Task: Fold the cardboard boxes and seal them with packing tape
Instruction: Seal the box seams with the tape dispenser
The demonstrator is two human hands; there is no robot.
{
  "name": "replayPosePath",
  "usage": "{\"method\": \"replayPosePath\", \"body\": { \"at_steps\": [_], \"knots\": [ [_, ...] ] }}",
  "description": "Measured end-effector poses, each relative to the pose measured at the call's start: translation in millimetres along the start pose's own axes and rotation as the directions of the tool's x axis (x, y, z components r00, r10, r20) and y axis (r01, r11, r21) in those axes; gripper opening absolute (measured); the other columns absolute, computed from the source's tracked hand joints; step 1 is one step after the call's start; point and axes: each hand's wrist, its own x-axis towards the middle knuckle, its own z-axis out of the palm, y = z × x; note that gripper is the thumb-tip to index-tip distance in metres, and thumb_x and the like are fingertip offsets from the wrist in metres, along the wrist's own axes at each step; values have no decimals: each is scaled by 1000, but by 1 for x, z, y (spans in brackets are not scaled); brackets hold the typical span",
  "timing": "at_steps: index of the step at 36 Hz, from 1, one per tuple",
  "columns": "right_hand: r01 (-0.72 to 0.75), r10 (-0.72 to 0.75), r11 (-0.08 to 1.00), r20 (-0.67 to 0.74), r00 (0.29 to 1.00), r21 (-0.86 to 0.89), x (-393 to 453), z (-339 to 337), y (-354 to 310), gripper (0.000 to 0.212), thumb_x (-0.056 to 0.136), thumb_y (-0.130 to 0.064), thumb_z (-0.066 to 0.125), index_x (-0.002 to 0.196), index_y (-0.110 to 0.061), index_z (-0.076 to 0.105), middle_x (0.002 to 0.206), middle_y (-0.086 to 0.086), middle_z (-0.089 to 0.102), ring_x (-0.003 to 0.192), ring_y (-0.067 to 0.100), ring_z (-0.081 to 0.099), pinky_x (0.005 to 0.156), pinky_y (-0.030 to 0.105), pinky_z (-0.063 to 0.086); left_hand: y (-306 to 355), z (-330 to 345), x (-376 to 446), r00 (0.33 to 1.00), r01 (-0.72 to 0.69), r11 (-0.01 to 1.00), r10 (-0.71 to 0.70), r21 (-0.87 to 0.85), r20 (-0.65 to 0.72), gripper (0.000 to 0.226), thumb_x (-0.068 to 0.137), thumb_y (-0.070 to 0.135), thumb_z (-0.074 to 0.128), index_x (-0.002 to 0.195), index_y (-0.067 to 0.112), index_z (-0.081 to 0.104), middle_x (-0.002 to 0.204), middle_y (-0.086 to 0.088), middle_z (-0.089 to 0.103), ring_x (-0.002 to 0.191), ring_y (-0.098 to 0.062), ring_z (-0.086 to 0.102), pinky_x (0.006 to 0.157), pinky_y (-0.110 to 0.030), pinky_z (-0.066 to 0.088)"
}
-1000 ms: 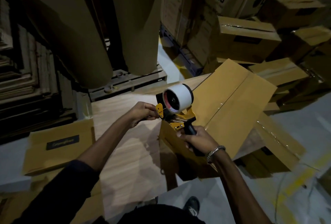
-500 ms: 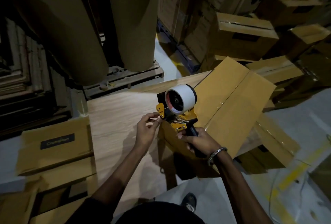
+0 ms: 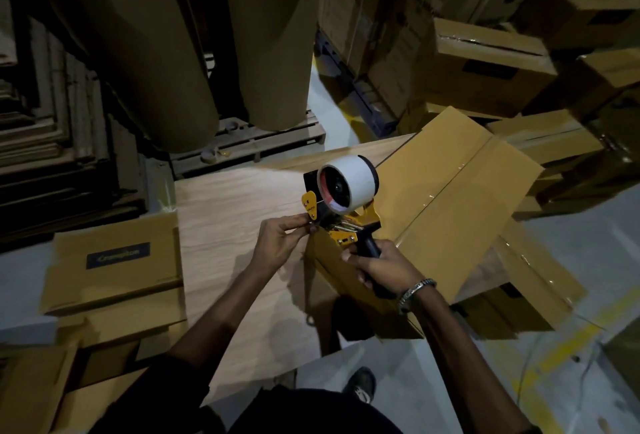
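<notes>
Yellow tape gun [image 3: 341, 206] handle hidden in right hand [image 3: 384, 265] | left hand [image 3: 277, 243] pinches tape end, blurred

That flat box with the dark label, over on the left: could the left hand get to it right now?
Probably, once freed: the left hand is pinching at the tape dispenser, and only bare wooden tabletop lies between it and the labelled box.

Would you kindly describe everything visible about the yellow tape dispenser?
The yellow metal tape dispenser carries a white roll of tape on a dark hub. It is held above the tan cardboard box on the wooden table. The right hand grips its black handle; the left hand pinches at its front end.
</notes>
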Motion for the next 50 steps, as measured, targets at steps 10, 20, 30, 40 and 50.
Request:
{"method": "replayPosePath", "body": {
  "at_steps": [10,20,30,40,50],
  "knots": [
    [60,-62,982,-7,998,-180,-15,-10,10,6,95,-27,74,97,-21,74,65,-6,64,61,12,61,59,30,50,-10,-3,2,996,-73,985,79,154,-35,21,88,12,84,109,13,83,107,2,79,100,-11,77,86,-43,63],
    [12,-21,979,-43,999,-206,-39,-38,51,11,94,-24,78,88,-17,72,52,0,59,47,21,57,53,32,47,9,-5,-3,985,-165,939,170,301,12,30,93,17,80,119,31,80,115,12,77,105,-8,72,83,-41,61],
    [38,-40,970,-2,999,-240,-37,-41,46,9,95,-26,76,88,-22,72,52,-7,61,45,7,57,44,20,43,58,-2,-14,904,-409,765,266,497,335,39,79,16,64,115,16,80,136,1,69,129,-17,60,105,-34,50],
    [22,-9,983,68,998,-184,-34,-50,46,2,95,-26,75,95,-25,77,58,-6,64,57,14,60,54,28,49,54,-7,-15,966,-9,981,-41,195,255,47,91,8,52,122,32,77,139,25,63,135,-1,56,106,-21,47],
    [35,-18,988,111,994,-153,-39,-51,40,10,97,-6,66,95,-11,74,59,-17,66,51,8,57,52,25,48,49,7,-13,982,134,990,-126,-47,144,18,99,16,70,113,13,81,128,5,73,130,-10,63,111,-33,50]
  ]
}}
